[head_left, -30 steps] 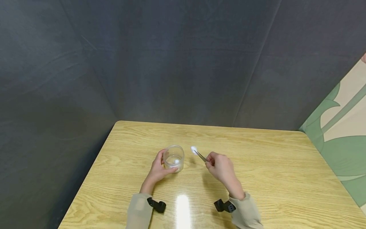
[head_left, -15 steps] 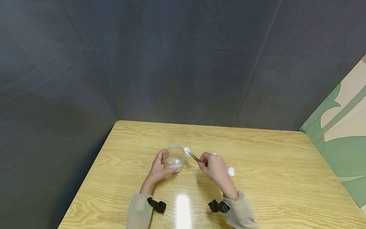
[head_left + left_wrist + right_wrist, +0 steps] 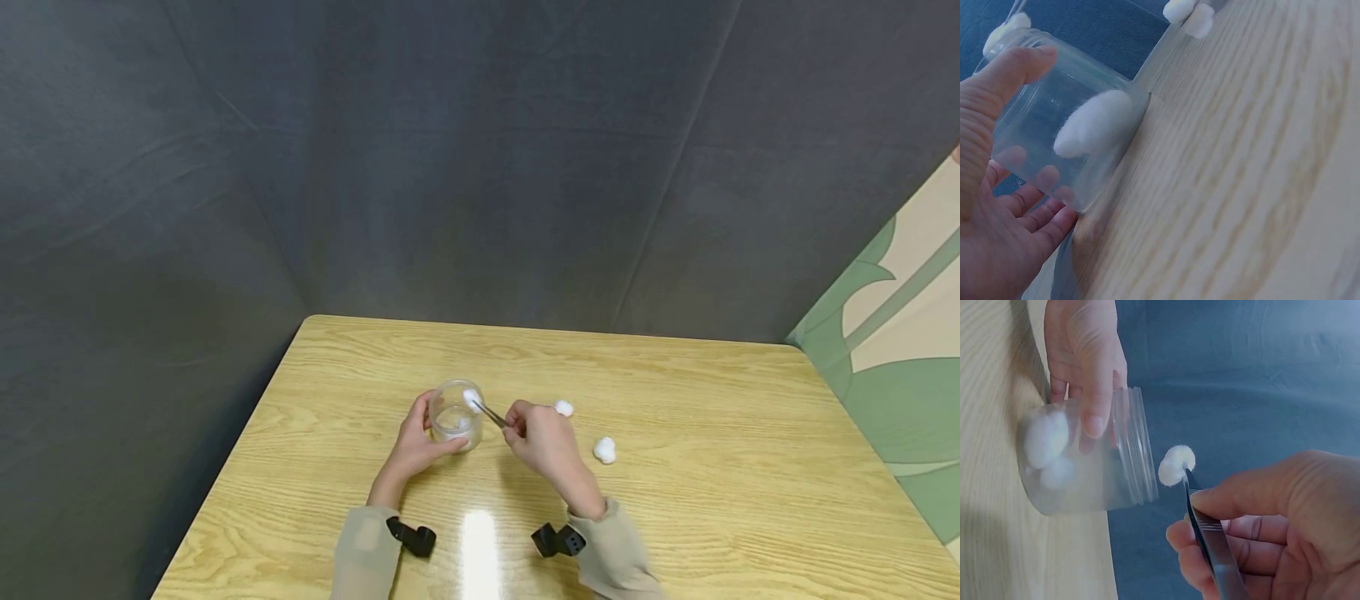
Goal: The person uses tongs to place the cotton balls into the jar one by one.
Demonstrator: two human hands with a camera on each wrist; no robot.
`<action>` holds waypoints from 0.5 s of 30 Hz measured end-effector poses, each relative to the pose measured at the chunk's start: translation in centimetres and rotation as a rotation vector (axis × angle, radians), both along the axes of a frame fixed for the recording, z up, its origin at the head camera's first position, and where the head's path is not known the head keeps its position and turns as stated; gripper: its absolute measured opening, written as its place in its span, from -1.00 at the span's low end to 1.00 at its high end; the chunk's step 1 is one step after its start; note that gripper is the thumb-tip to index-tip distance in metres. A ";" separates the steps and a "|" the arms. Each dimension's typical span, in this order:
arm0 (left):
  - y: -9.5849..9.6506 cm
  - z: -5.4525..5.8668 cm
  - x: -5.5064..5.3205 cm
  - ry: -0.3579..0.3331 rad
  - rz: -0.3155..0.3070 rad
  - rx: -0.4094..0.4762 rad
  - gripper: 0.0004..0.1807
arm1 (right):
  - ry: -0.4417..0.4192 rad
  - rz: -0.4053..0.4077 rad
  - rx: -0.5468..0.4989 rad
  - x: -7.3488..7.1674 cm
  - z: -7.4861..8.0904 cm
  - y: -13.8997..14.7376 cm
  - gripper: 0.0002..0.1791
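My left hand (image 3: 414,446) grips a clear plastic jar (image 3: 450,398) standing upright on the table, thumb on the near side and fingers round the far side. Inside, white cotton balls (image 3: 1046,439) lie at the bottom. My right hand (image 3: 546,440) pinches metal tweezers (image 3: 1213,540) between thumb and fingers. Their tips hold another cotton ball (image 3: 1177,465), which the right wrist view shows just outside the threaded mouth of the jar. From the head view this ball overlaps the rim's right side.
Two loose cotton balls lie on the wooden table (image 3: 720,467) right of the jar: one (image 3: 604,450) beside the right forearm, the other (image 3: 564,407) just behind the right hand. A dark cloth (image 3: 480,167) hangs behind the table's far edge.
My right hand has moved left, bringing the tweezers and their cotton ball to the jar's mouth. Two cotton balls on the table have come out from behind it. The left hand and jar stay put.
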State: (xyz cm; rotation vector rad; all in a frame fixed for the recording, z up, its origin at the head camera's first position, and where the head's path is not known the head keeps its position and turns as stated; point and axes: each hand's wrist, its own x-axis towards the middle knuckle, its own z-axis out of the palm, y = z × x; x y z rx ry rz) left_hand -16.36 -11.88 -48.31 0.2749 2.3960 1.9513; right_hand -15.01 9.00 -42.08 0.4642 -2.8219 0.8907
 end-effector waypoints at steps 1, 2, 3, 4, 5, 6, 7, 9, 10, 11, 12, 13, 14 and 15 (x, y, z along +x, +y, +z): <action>0.0 0.0 0.0 0.000 0.001 0.001 -0.13 | -0.003 0.004 0.002 -0.1 -0.1 -0.1 -0.83; 0.0 0.0 0.0 0.000 0.001 0.001 -0.12 | -0.004 0.006 0.003 -0.1 -0.1 -0.2 -0.82; 0.0 0.0 0.0 -0.002 0.002 -0.002 -0.12 | -0.007 0.009 0.007 -0.2 -0.2 -0.3 -0.82; 0.0 0.0 -0.1 -0.002 0.003 -0.003 -0.12 | -0.010 0.010 0.010 -0.2 -0.2 -0.4 -0.83; 0.0 0.0 -0.1 -0.003 0.004 -0.003 -0.12 | -0.012 0.013 0.012 -0.3 -0.3 -0.4 -0.82; 0.0 0.0 -0.1 -0.004 0.004 -0.005 -0.12 | -0.014 0.013 0.016 -0.3 -0.4 -0.5 -0.82; 0.1 0.0 -0.1 -0.005 0.003 -0.006 -0.12 | -0.016 0.013 0.018 -0.4 -0.5 -0.5 -0.82; 0.0 0.0 -0.1 -0.006 0.000 -0.009 -0.12 | -0.018 0.012 0.021 -0.4 -0.6 -0.6 -0.83; 0.0 0.0 -0.1 -0.007 -0.001 -0.009 -0.11 | -0.016 0.011 0.022 -0.4 -0.6 -0.6 -0.83; 0.0 0.0 -0.1 -0.008 -0.003 -0.009 -0.11 | -0.014 0.010 0.021 -0.5 -0.7 -0.6 -0.83; 0.0 -0.1 -0.1 -0.007 -0.003 -0.009 -0.11 | -0.013 0.009 0.018 -0.5 -0.7 -0.6 -0.84; -0.1 -0.1 -0.2 -0.006 -0.004 -0.008 -0.11 | -0.013 0.009 0.015 -0.5 -0.7 -0.7 -0.85; -0.1 -0.5 -0.3 -0.005 -0.003 -0.008 -0.11 | -0.013 0.009 0.009 -0.5 -0.7 -0.7 -0.85; -0.2 -0.9 -0.5 -0.004 -0.002 -0.006 -0.10 | -0.014 0.009 0.004 -0.5 -0.8 -0.7 -0.85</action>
